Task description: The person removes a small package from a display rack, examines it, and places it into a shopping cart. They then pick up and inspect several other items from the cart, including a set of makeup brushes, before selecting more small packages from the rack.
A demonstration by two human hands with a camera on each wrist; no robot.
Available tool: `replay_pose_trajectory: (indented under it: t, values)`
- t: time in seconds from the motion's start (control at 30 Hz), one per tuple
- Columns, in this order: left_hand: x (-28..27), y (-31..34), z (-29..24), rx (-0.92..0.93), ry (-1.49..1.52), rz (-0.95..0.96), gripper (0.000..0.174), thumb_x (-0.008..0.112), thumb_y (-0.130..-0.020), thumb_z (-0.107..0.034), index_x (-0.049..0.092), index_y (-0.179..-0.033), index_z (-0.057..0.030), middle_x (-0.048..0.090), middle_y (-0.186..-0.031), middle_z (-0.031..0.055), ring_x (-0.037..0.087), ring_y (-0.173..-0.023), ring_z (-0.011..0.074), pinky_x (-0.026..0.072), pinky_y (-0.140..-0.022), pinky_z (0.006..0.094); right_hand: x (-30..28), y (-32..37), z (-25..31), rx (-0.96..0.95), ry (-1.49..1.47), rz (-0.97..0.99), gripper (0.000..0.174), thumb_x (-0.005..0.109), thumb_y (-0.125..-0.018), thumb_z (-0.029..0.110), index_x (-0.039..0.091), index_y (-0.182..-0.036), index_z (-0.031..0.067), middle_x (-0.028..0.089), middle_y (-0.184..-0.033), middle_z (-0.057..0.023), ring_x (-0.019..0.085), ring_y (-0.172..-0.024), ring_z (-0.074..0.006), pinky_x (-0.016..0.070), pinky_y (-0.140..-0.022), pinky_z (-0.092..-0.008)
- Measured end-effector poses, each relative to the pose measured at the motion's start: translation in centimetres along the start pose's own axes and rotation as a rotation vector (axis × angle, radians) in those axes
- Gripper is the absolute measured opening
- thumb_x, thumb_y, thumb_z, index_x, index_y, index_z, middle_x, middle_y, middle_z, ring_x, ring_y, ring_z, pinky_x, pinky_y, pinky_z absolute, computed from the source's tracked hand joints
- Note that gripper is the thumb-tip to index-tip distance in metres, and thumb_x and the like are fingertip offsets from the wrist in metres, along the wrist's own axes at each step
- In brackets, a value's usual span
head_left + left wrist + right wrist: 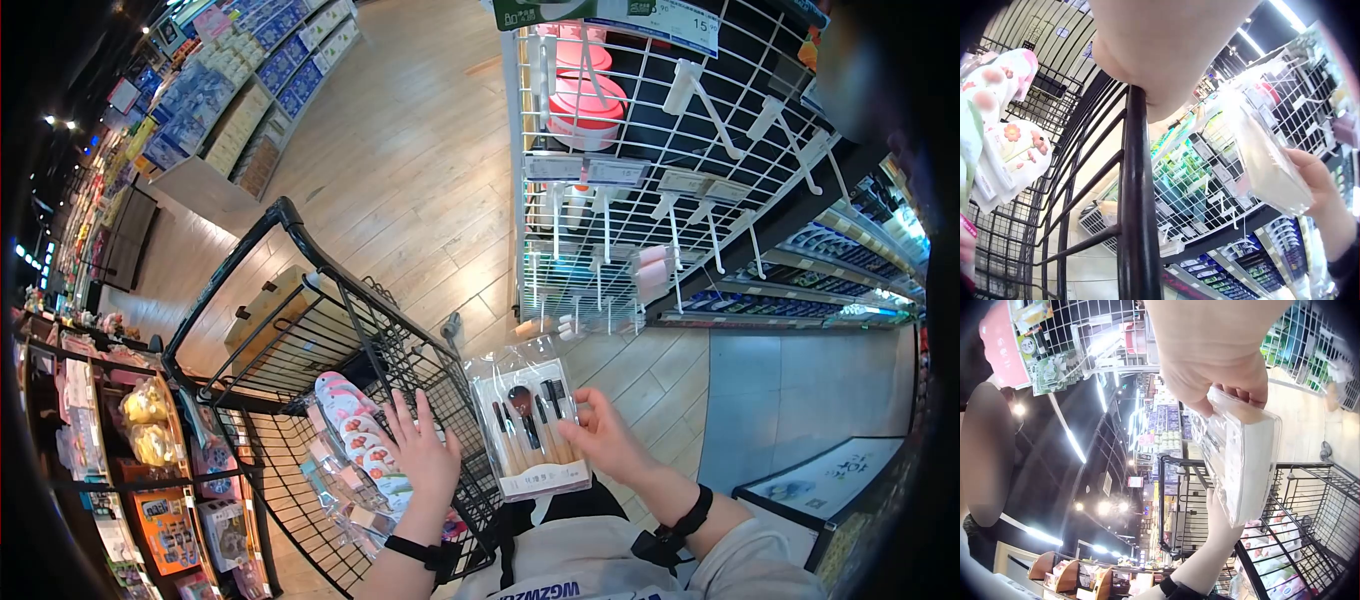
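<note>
My right hand point(610, 438) pinches the right edge of a clear plastic pack of makeup brushes point(528, 430), with thumb in front. Several brushes with pale handles and dark heads show inside it, above a white label. In the right wrist view the fingers of my right hand point(1222, 378) curl round the pack's edge point(1250, 469). My left hand point(425, 455) lies over the side of a black wire shopping cart point(345, 300), fingers spread and nothing gripped. The left wrist view has that hand point(1160, 62) right at the cart's rail point(1138, 187).
Inside the cart are flower-patterned packages point(365, 435) and a cardboard box point(270, 310). A white wire rack with hooks point(690, 190) stands ahead to the right, holding red tubs point(585, 105). Shelves of packaged goods point(165, 520) line the left, beyond the cart. Wooden flooring point(420, 150) runs between the displays.
</note>
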State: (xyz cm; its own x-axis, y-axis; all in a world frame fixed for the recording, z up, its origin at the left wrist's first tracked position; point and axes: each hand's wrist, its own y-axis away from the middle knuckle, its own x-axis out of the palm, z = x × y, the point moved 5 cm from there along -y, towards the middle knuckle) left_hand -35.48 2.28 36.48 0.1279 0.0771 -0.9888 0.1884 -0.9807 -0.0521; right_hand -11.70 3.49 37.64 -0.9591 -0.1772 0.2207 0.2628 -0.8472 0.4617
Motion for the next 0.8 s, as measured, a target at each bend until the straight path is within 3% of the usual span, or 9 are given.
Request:
replay_pose_trajectory:
  t: [0.27,0.4,0.57,0.8]
  values:
    - [0.3,-1.6,1.6,0.007,0.025,-0.033,0.066,0.061,-0.067,-0.013,0.039,-0.130,-0.0079,0.024,-0.142,0.0163,0.020,-0.131,0.0379,0.0164,-0.104,0.0551,0.7,-0.8,-2.5,-0.011,-0.094,-0.037,0.036,0.053,-0.087,0.005,0.033,-0.117,0.0009,0.060,-0.089,-0.0091,0.057,-0.079,-0.0105,0.0460,-0.068,-0.0240]
    - [0.2,-1.7,2.9,0.023,-0.004,-0.020,0.061,0.056,-0.071,-0.012,0.040,-0.130,-0.0101,0.025,-0.142,0.0152,0.023,-0.130,0.0376,0.0215,-0.102,0.0531,1.8,-0.4,-2.1,-0.043,-0.180,-0.080,0.037,0.053,-0.087,0.005,0.033,-0.117,0.0005,0.060,-0.090,-0.0090,0.057,-0.080,-0.0103,0.0459,-0.069,-0.0230]
    - [0.2,-1.7,4.1,0.039,0.006,-0.051,0.061,0.057,-0.067,-0.011,0.043,-0.126,-0.0068,0.027,-0.140,0.0140,0.025,-0.128,0.0372,0.0208,-0.102,0.0532,2.4,0.8,-1.9,-0.045,-0.124,-0.147,0.040,0.053,-0.087,0.007,0.031,-0.120,0.0002,0.060,-0.099,-0.0119,0.057,-0.090,-0.0132,0.0455,-0.078,-0.0265]
    - [-0.4,-0.7,5.2,0.044,0.075,-0.088,0.057,0.058,-0.065,-0.009,0.046,-0.121,-0.0051,0.031,-0.137,0.0139,0.032,-0.123,0.0369,0.0259,-0.100,0.0518,3.9,4.6,-3.5,-0.035,-0.117,-0.207,0.041,0.052,-0.088,0.008,0.030,-0.122,0.0009,0.060,-0.099,-0.0113,0.057,-0.090,-0.0131,0.0454,-0.078,-0.0261]
